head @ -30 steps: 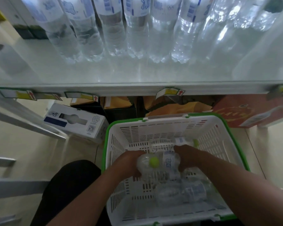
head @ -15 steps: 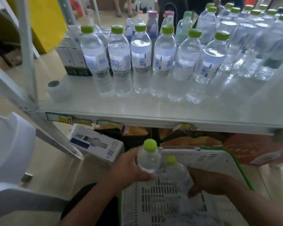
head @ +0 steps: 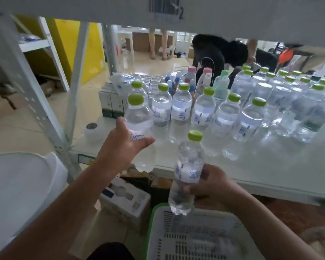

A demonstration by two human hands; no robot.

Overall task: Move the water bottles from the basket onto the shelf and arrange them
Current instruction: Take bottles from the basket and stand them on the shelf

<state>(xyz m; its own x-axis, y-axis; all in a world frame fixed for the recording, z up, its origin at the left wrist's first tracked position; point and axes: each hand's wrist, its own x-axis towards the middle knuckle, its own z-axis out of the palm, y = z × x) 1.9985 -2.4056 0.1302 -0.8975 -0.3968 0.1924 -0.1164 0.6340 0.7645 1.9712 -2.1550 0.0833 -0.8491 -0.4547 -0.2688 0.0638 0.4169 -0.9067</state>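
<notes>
My left hand [head: 123,145] grips a clear water bottle [head: 139,117] with a green cap, held upright at the front left edge of the white shelf [head: 261,166]. My right hand [head: 212,184] holds a second green-capped bottle [head: 188,166], upright, just in front of the shelf edge and above the basket. The white basket with a green rim [head: 195,235] sits low in front of me. On the shelf stand several bottles in rows [head: 203,111], green caps up.
A white paper roll [head: 92,131] rests on the shelf's left end. Small cartons [head: 111,102] stand behind it. A white boxed item [head: 124,197] lies on the floor under the shelf. An upper shelf [head: 158,12] hangs overhead. A metal upright [head: 24,87] stands left. People move behind.
Both hands have lifted out of the basket, each with a bottle, and risen toward the shelf. My view has tilted up from the basket to the shelf rows.
</notes>
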